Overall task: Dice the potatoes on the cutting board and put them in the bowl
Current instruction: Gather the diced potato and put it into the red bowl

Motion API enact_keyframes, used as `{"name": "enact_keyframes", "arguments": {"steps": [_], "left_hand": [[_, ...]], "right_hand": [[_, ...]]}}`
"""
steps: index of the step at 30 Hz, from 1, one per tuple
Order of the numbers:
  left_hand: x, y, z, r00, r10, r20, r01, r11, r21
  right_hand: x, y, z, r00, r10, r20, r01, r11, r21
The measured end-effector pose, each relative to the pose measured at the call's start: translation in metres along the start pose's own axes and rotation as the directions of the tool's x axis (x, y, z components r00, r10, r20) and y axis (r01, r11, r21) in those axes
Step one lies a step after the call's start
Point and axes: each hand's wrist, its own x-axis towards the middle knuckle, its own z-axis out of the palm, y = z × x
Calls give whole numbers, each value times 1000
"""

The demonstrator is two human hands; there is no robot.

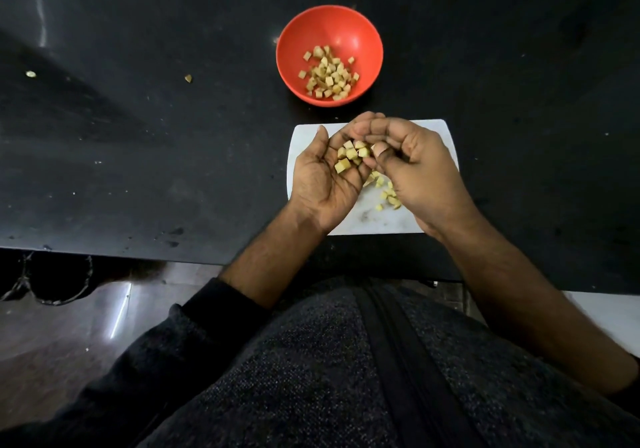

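Note:
My left hand (325,177) hovers palm up over the white cutting board (308,139), cupping several potato cubes (351,156) in its curled fingers. My right hand (412,167) is beside it, its thumb and fingertips pinching a cube at the left palm's edge. More potato cubes (386,193) lie on the board beneath the hands, partly hidden by them. The red bowl (349,28) stands just beyond the board and holds several diced pieces (329,73).
The board and bowl sit on a black countertop (138,136). Two small potato scraps (188,78) lie on the counter to the left. The counter's front edge runs just above my dark sweater. No knife is in sight.

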Motion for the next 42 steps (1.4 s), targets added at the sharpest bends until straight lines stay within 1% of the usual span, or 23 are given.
{"name": "enact_keyframes", "arguments": {"steps": [5, 8, 10, 12, 13, 14, 15, 16, 17, 18, 19, 20, 21, 22, 23, 24, 25, 26, 27, 30, 33, 36, 42], "left_hand": [[0, 1, 1, 996, -11, -86, 6, 998, -57], [1, 2, 1, 993, -11, -115, 3, 998, -66], [2, 2, 0, 992, 0, -127, -9, 998, -69], [3, 2, 0, 992, 28, -124, -36, 998, -60], [3, 1, -1, 991, 55, -118, -58, 998, -23], [5, -1, -3, 988, 96, -119, -88, 994, 67], [5, -3, -6, 980, 155, -129, -122, 965, 233], [6, -7, -9, 965, 231, -127, -150, 877, 456], [7, -11, -12, 945, 315, -88, -176, 716, 676], [9, -15, -17, 922, 387, -11, -203, 506, 838], [11, -20, -22, 898, 429, 98, -239, 287, 928], [14, -25, -28, 872, 434, 228, -286, 73, 955], [17, -29, -34, 848, 400, 349, -328, -122, 937], [21, -33, -40, 830, 346, 436, -357, -272, 894], [24, -38, -46, 824, 287, 488, -370, -379, 848], [26, -41, -51, 823, 233, 518, -374, -464, 803], [26, -44, -54, 825, 189, 533, -372, -528, 763], [27, -46, -55, 833, 158, 531, -362, -570, 738], [26, -47, -55, 843, 140, 519, -348, -594, 725], [25, -47, -55, 854, 140, 501, -321, -617, 719], [21, -41, -53, 863, 174, 475, -291, -598, 747], [16, -31, -58, 866, 225, 446, -277, -529, 802], [8, -18, -65, 879, 207, 429, -336, -369, 866]], "right_hand": [[0, -2, 2, 1000, -23, 11, 22, 997, 74], [1, -2, 2, 999, -39, 9, 38, 996, 77], [3, -1, -1, 994, -102, -43, 104, 993, 62], [6, 5, -5, 979, -156, -131, 158, 987, 9], [7, 12, -6, 971, -166, -174, 162, 986, -35], [7, 20, -8, 964, -168, -207, 153, 985, -85], [6, 28, -8, 960, -166, -227, 137, 981, -139], [5, 38, -9, 958, -163, -236, 118, 974, -194], [2, 47, -9, 957, -164, -238, 104, 964, -245], [0, 55, -10, 957, -168, -236, 95, 952, -291], [-3, 62, -12, 955, -181, -234, 95, 936, -338], [-5, 69, -14, 952, -198, -233, 97, 918, -384], [-7, 75, -17, 948, -217, -231, 102, 899, -426], [-8, 82, -20, 945, -241, -221, 114, 876, -469], [-10, 88, -24, 943, -265, -201, 130, 849, -512], [-11, 94, -27, 943, -285, -173, 148, 822, -550], [-12, 100, -29, 944, -298, -143, 166, 800, -576], [-13, 106, -31, 946, -302, -119, 178, 788, -589], [-14, 111, -32, 949, -298, -105, 181, 785, -592], [-14, 123, -25, 962, -261, -78, 172, 805, -568], [-9, 126, -11, 967, -248, -50, 186, 829, -527], [-1, 124, 2, 967, -249, -50, 195, 854, -483], [16, 120, 11, 950, -310, -23, 271, 862, -428]]}}
